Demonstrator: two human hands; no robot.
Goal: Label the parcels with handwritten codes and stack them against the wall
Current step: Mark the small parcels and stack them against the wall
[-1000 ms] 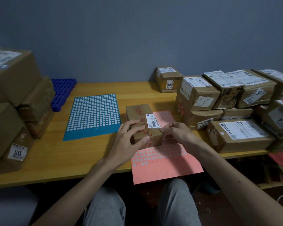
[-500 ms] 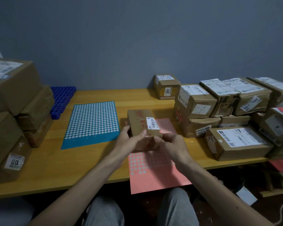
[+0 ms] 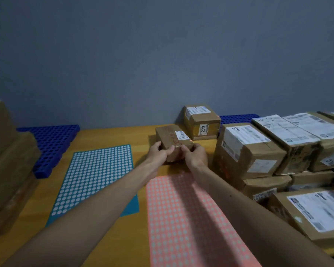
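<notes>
A small brown parcel [image 3: 171,136] with a white barcode label and red handwriting on top is held out over the far part of the wooden table [image 3: 112,136]. My left hand [image 3: 159,152] grips its near left corner and my right hand [image 3: 194,154] grips its near right side, both arms stretched forward. Just behind it to the right, another small parcel marked 2017 [image 3: 201,122] stands against the grey wall. I cannot tell whether the held parcel touches the table.
A pink sticker sheet [image 3: 181,218] lies under my arms, a blue sticker sheet [image 3: 96,178] to its left. Stacked parcels [image 3: 258,151] fill the right side, more brown boxes [image 3: 6,160] the left edge. Blue perforated trays [image 3: 52,143] lie at the back left.
Both hands lifted the small parcel off the pink sheet and carried it forward toward the wall, beside the 2017 parcel. The camera leaned forward and closer.
</notes>
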